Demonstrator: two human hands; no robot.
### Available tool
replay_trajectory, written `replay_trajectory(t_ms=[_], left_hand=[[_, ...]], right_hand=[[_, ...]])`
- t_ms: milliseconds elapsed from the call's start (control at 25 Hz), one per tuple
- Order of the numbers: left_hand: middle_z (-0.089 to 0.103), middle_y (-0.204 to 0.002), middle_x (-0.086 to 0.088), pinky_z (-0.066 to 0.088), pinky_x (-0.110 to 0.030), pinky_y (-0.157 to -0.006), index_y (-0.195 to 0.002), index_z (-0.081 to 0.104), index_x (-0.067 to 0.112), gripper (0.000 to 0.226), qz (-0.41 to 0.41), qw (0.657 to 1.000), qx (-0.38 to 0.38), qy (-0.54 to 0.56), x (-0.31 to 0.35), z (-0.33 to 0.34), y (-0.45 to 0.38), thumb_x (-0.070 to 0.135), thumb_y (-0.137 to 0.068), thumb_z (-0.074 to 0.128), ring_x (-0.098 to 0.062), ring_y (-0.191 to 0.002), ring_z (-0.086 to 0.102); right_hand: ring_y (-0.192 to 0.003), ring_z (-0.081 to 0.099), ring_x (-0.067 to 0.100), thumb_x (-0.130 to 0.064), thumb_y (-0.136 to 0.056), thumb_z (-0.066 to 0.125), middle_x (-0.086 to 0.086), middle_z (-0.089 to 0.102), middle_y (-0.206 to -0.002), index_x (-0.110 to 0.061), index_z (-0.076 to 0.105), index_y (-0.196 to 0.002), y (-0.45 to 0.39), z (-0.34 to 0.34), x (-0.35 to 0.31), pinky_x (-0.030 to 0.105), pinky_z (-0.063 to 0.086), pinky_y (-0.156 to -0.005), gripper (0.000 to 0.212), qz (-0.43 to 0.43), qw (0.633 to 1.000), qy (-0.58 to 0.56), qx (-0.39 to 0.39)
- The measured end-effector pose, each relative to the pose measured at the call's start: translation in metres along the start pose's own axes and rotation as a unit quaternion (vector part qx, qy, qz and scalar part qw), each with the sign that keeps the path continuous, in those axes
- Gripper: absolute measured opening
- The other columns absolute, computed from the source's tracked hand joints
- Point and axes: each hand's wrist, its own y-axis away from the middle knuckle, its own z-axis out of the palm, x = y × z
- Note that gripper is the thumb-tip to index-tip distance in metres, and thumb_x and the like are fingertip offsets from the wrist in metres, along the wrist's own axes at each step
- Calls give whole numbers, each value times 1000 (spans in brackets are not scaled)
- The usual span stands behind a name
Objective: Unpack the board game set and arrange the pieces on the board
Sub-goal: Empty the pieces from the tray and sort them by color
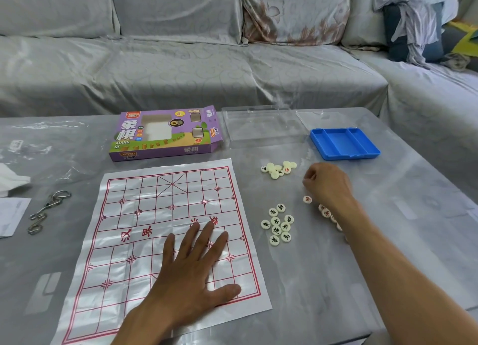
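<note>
1. Three clusters of pieces lie right of the paper board (pixel 144 231): black-marked pieces (pixel 278 224), a mixed pile (pixel 278 169), red-marked pieces (pixel 324 210) partly hidden under the right forearm.
2. Left hand (pixel 196 269) presses flat, fingers spread, on the board.
3. Right hand (pixel 327 183) is curled; contents cannot be told.
4. Purple box (pixel 163 135), clear lid (pixel 258 126) and blue tray (pixel 344 143) lie beyond.

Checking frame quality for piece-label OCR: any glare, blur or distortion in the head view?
Head view: daylight glare streaks the crinkled plastic board and the glossy table; wide-angle bending curves the sofa and table edges; the frame is soft overall, so characters on the pieces are only partly legible; the right hand covers some pieces; the left hand presses the board flat.
</note>
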Motion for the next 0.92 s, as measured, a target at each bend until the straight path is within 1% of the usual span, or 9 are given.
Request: replay_trajectory(t_ms=[80,160,240,400,560,640,720,800,920], left_hand=[[-21,-157,16,-16,-52,-111,-148,-3,51,94,-1,1000,7,13,-2,1,-1,96,-68,11,-7,-140,-32],[-30,-153,19,-20,-51,-111,-147,-9,51,96,5,1000,-12,12,-1,1,-1,97,-65,8,-6,-137,-37],[-30,-153,19,-19,-52,-111,-147,-9,51,92,3,1000,3,13,0,-2,0,95,-70,15,-6,-137,-37],[-40,-147,20,-22,-51,-110,-145,-17,52,88,2,1000,-24,5,2,-5,1,90,-76,22,-6,-133,-44],[-34,-151,19,-21,-52,-111,-146,-12,51,89,2,1000,-11,8,-1,-2,1,92,-74,22,-7,-135,-40],[-26,-155,17,-17,-53,-111,-148,-6,50,90,1,1000,5,9,-1,0,0,93,-73,20,-7,-138,-35],[-34,-152,18,-20,-53,-111,-146,-13,52,90,1,1000,-15,0,0,-3,0,93,-72,17,-7,-136,-39],[-41,-147,20,-22,-52,-110,-143,-20,52,90,0,999,-39,-10,1,-6,1,95,-69,9,-7,-133,-44],[-40,-148,19,-21,-53,-111,-144,-18,52,93,-5,999,-40,-1,2,-8,1,96,-65,4,-7,-133,-43]], right_hand=[[-105,55,22,-16,-90,54,0,60,-118,-23,63,-117,3,13,-15,36,45,-90,30,-120,991,-64,-2],[-111,50,27,-18,-95,48,1,53,-128,-23,55,-129,7,32,-27,40,43,-93,35,-195,981,-1,-25],[-106,50,28,-22,-96,46,3,53,-121,-18,58,-120,8,41,-29,39,43,-87,27,-187,981,53,-4],[-94,57,25,-17,-90,53,5,61,-101,-13,66,-94,1,34,-19,34,44,-79,14,-140,990,-23,-3],[-92,61,23,-11,-91,54,5,70,-101,-11,73,-97,0,24,-11,29,43,-76,20,-95,991,-92,21],[-86,61,18,-12,-89,61,-1,69,-93,-13,75,-94,0,19,-7,27,45,-75,14,-62,988,-143,3],[-77,61,14,-13,-87,66,-7,65,-81,-16,75,-88,1,16,-3,34,52,-73,10,-45,984,-169,-21],[-75,59,12,-15,-87,66,-8,64,-79,-18,75,-86,4,15,-3,34,54,-74,9,-56,987,-151,-30],[-74,60,8,-18,-85,69,-8,67,-81,-20,75,-82,8,10,-10,23,47,-69,7,-86,987,-112,-79]])
